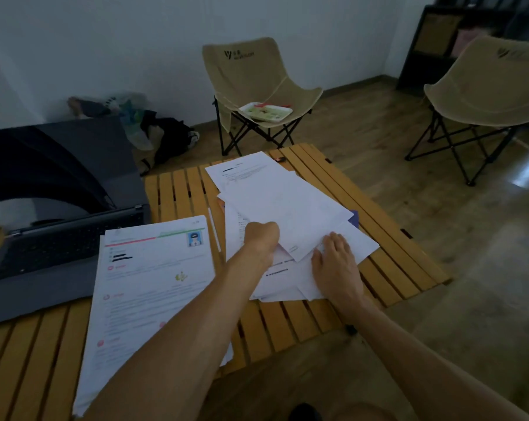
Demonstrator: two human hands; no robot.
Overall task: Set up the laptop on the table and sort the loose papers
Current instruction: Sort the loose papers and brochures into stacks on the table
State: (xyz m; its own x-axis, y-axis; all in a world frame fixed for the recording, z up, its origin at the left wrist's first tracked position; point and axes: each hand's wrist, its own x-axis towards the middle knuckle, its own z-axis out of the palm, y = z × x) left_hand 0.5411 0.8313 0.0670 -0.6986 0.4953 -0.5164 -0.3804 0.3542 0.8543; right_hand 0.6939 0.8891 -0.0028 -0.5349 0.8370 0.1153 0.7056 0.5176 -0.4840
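An open grey laptop (pixel 59 208) stands at the left of the slatted wooden table (pixel 378 238), its screen dark. Beside it lies a stack of printed sheets (pixel 154 284) with a small photo at the top right. A loose pile of white papers (pixel 281 202) is spread over the table's right half. My left hand (pixel 261 238) reaches into this pile with its fingers tucked under a white sheet, gripping it. My right hand (pixel 336 265) lies flat, fingers spread, pressing on the lower papers at the pile's near right.
Two beige folding chairs stand on the wooden floor: one (pixel 257 86) behind the table with a white food tray (pixel 266 112) on its seat, another (pixel 485 95) at the right. Bags and clothes (pixel 141 126) lie by the wall. A dark shelf (pixel 433 41) fills the far right corner.
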